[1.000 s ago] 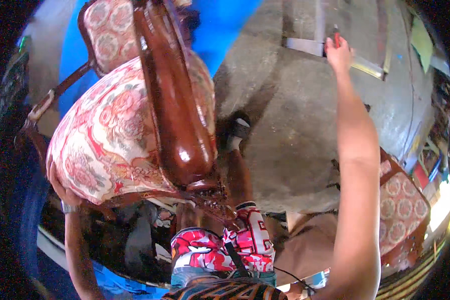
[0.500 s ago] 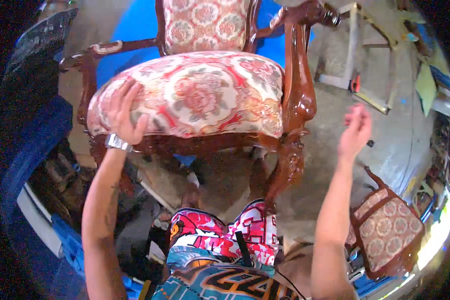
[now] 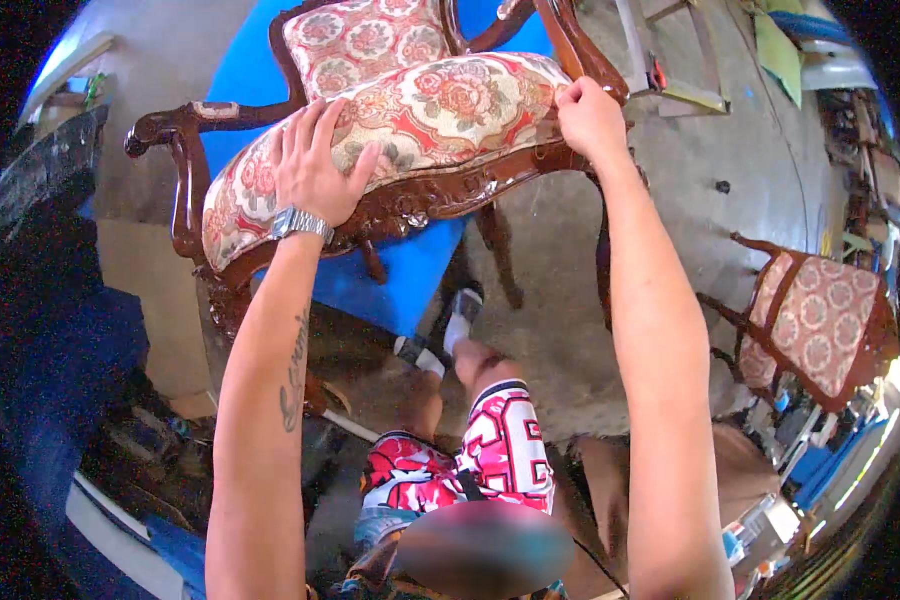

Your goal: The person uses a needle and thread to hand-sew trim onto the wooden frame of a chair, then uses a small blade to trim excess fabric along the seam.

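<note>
A carved dark-wood armchair (image 3: 440, 190) with a red and cream floral seat cushion (image 3: 450, 105) stands in front of me on the concrete floor. My left hand (image 3: 315, 165) lies flat on the front left part of the cushion, fingers spread; a metal watch sits on that wrist. At the cushion's front right corner, beside the arm post, my right hand (image 3: 590, 120) is closed on the edge of the fabric. The chair's floral backrest (image 3: 360, 35) shows above the seat.
A blue sheet (image 3: 400, 270) lies under the chair. A second floral chair (image 3: 820, 320) lies at the right. Wooden frames (image 3: 670, 60) lean at the upper right. Dark clutter fills the left side. My legs and shoes (image 3: 450, 340) are below the seat.
The chair has gone from tipped over with its arm toward me to upright and level. My left hand stayed on the cushion; my right hand came from the air onto the seat's right corner.
</note>
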Available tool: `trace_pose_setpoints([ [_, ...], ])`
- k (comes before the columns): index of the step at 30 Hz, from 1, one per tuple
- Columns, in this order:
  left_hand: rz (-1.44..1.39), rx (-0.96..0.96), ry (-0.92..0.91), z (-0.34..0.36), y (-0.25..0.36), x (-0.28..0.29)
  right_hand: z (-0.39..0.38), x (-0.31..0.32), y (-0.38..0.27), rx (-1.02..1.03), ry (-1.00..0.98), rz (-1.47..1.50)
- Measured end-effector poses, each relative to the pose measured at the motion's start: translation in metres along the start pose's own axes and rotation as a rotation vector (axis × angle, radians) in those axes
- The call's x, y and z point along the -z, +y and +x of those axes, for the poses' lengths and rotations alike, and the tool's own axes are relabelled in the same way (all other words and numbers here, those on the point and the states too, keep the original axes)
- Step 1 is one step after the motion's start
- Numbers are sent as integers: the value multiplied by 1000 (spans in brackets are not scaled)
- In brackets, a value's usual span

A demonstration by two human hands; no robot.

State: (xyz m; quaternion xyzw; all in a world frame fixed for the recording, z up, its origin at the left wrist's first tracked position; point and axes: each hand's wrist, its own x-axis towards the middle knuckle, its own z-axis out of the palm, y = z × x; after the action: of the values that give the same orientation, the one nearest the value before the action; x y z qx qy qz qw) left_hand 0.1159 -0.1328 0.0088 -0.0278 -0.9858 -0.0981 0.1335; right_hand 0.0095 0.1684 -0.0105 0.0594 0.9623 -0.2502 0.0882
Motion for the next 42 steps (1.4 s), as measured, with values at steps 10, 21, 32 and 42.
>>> trace_pose_setpoints([
  [10,-46,-13,-72,1,-4,9,-31,2,63,-207,161,1331],
  [21,-105,10,-165,6,6,21,-39,19,70,-264,-116,1858],
  [32,-73,-30,-179,13,31,15,-65,64,90,-364,29,1943],
  [42,-170,-166,-268,9,-11,37,-523,-22,92,-1464,735,1376],
])
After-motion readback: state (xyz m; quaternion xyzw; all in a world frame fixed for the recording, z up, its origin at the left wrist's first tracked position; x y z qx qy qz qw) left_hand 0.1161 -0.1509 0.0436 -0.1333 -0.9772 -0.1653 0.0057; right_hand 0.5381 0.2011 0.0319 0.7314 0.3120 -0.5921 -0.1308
